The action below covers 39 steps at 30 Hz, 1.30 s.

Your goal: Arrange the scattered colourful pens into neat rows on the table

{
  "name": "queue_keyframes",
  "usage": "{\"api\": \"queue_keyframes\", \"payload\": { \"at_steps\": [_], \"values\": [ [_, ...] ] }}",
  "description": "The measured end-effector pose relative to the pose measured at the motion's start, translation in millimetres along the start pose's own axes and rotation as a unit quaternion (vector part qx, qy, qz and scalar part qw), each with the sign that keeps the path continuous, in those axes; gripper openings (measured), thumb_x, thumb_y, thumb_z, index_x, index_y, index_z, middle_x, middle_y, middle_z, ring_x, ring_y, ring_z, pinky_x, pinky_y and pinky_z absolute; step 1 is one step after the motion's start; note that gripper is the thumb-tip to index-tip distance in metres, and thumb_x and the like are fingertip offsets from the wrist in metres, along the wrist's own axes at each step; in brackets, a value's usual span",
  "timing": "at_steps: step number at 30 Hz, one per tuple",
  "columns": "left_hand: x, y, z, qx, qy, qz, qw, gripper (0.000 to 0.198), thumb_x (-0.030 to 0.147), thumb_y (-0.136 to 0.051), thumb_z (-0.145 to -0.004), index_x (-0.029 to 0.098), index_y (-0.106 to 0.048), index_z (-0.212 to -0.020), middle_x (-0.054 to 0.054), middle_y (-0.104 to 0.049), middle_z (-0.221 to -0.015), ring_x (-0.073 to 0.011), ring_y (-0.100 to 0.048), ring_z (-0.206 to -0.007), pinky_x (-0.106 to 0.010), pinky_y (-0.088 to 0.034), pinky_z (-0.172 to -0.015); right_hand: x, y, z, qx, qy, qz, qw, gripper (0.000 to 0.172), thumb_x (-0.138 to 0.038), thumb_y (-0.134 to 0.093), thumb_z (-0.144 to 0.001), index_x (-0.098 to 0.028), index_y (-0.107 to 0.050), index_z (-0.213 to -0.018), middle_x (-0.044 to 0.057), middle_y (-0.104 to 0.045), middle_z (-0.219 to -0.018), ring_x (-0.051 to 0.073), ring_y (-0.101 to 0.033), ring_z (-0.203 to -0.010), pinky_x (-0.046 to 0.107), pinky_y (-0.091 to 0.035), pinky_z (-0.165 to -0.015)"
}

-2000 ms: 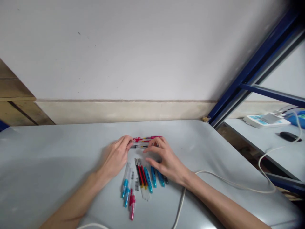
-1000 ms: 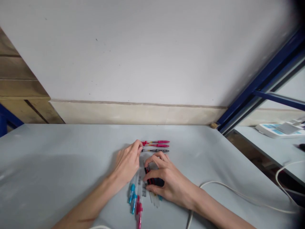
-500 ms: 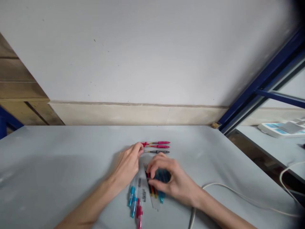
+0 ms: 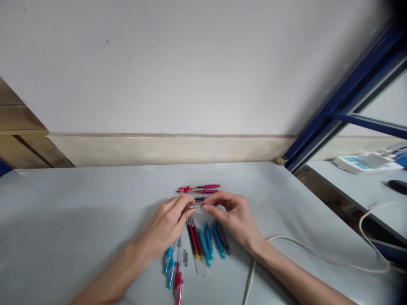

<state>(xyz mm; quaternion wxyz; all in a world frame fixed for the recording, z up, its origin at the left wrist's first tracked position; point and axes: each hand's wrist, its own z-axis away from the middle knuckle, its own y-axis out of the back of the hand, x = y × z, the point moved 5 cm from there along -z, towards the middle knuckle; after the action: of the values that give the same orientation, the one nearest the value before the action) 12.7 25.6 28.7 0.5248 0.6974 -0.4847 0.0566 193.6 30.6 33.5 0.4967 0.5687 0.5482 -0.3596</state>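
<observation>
While the left hand [image 4: 173, 216] pinches a clear tube [image 4: 192, 206], the right hand [image 4: 233, 212] meets its end.

Left thumb and fingers are closed on the tube, between the hands; right thumb and forefinger are nearly together, and whether they hold a small part cannot be told. Just beyond the grip lie two pink pens [image 4: 210, 186] and a partly hidden dark pen [image 4: 199, 198]; on its near side, refills [image 4: 191, 239], blue pen sections [image 4: 218, 241] and clip-bearing barrels [image 4: 179, 279]. Step in hand, as judged: work at the tube's end. Next move appears to call for careful alignment, left hand steady.
</observation>
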Motion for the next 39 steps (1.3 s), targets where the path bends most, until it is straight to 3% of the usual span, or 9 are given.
{"api": "queue_keyframes", "payload": {
  "at_steps": [4,9,14,17,19,22,25,33,39],
  "values": [
    [-4,2.3,0,0.024,-0.005,-0.026,0.999,0.015,0.023,-0.052,-0.102,0.025,-0.059,-0.115,-0.001,-0.072,-0.102,-0.0155,-0.069,-0.091,-0.028,-0.053,-0.083,-2,1,0,-0.025,0.013,0.021,0.999,0.017,-0.037,-0.078,-0.085,-0.02,-0.075,-0.09,0.003,-0.074,-0.087,0.018,-0.065,-0.078,0.032,-0.052,-0.076],
    [-5,2.7,-3,0.041,-0.006,-0.038,0.998,0.023,0.025,-0.046,-0.104,0.022,-0.064,-0.118,-0.006,-0.073,-0.11,-0.0194,-0.069,-0.1,-0.033,-0.054,-0.09,-16,-17,10,-0.143,0.066,0.085,0.984,0.022,-0.042,-0.074,-0.089,-0.022,-0.077,-0.082,0.003,-0.073,-0.081,0.02,-0.063,-0.083,0.036,-0.05,-0.083],
    [-6,3.2,-5,0.036,0.023,-0.029,0.999,0.022,0.023,-0.046,-0.102,0.022,-0.066,-0.112,-0.005,-0.074,-0.109,-0.0184,-0.069,-0.099,-0.031,-0.055,-0.089,-27,-43,24,-0.275,0.14,0.142,0.941,0.022,-0.035,-0.064,-0.098,-0.023,-0.079,-0.087,0.003,-0.075,-0.083,0.019,-0.06,-0.085,0.037,-0.049,-0.088],
    [-8,3.2,-5,0.03,0.041,-0.021,0.998,0.021,0.022,-0.048,-0.101,0.023,-0.067,-0.11,-0.003,-0.074,-0.11,-0.0175,-0.07,-0.099,-0.03,-0.054,-0.09,-25,-45,24,-0.287,0.154,0.194,0.925,0.019,-0.034,-0.064,-0.097,-0.023,-0.08,-0.092,0.004,-0.073,-0.087,0.02,-0.058,-0.089,0.036,-0.048,-0.089],
    [-10,2.8,-4,0.03,0.05,-0.02,0.998,0.02,0.022,-0.049,-0.1,0.023,-0.067,-0.109,-0.002,-0.074,-0.109,-0.0174,-0.07,-0.098,-0.03,-0.054,-0.089,-22,-38,20,-0.271,0.151,0.234,0.921,0.02,-0.037,-0.068,-0.094,-0.026,-0.078,-0.107,0.005,-0.07,-0.098,0.022,-0.056,-0.097,0.037,-0.048,-0.091],
    [-13,2.0,-4,0.028,0.065,-0.022,0.997,0.019,0.023,-0.049,-0.1,0.024,-0.066,-0.11,-0.002,-0.074,-0.109,-0.0178,-0.071,-0.095,-0.03,-0.054,-0.087,-18,-27,14,-0.273,0.134,0.268,0.914,0.059,-0.046,-0.081,-0.08,-0.029,-0.064,-0.134,0.008,-0.064,-0.12,0.026,-0.052,-0.112,0.041,-0.045,-0.1],
    [-15,2.1,-4,0.028,0.078,-0.022,0.996,0.019,0.023,-0.049,-0.1,0.024,-0.065,-0.111,-0.002,-0.074,-0.109,-0.0181,-0.07,-0.095,-0.031,-0.054,-0.087,-16,-24,16,-0.314,0.113,0.28,0.9,0.09,-0.051,-0.089,-0.069,-0.029,-0.05,-0.147,0.008,-0.059,-0.128,0.029,-0.049,-0.118,0.044,-0.043,-0.104],
    [-15,4.1,-5,0.033,0.089,-0.026,0.995,0.018,0.024,-0.049,-0.1,0.024,-0.065,-0.107,-0.001,-0.075,-0.105,-0.0173,-0.071,-0.093,-0.028,-0.052,-0.084,-19,-21,27,-0.361,0.101,0.267,0.888,0.105,-0.038,-0.091,-0.066,-0.032,-0.035,-0.154,0.007,-0.046,-0.148,0.029,-0.041,-0.136,0.042,-0.035,-0.115],
    [-19,1.8,-4,0.03,0.102,-0.031,0.994,0.017,0.024,-0.049,-0.1,0.025,-0.065,-0.107,0.0,-0.075,-0.103,-0.017,-0.07,-0.092,-0.027,-0.05,-0.083,-18,-24,28,-0.381,0.088,0.272,0.879,0.111,-0.038,-0.091,-0.065,-0.029,-0.03,-0.157,0.009,-0.041,-0.153,0.031,-0.034,-0.141,0.043,-0.03,-0.117]
  ]
}}
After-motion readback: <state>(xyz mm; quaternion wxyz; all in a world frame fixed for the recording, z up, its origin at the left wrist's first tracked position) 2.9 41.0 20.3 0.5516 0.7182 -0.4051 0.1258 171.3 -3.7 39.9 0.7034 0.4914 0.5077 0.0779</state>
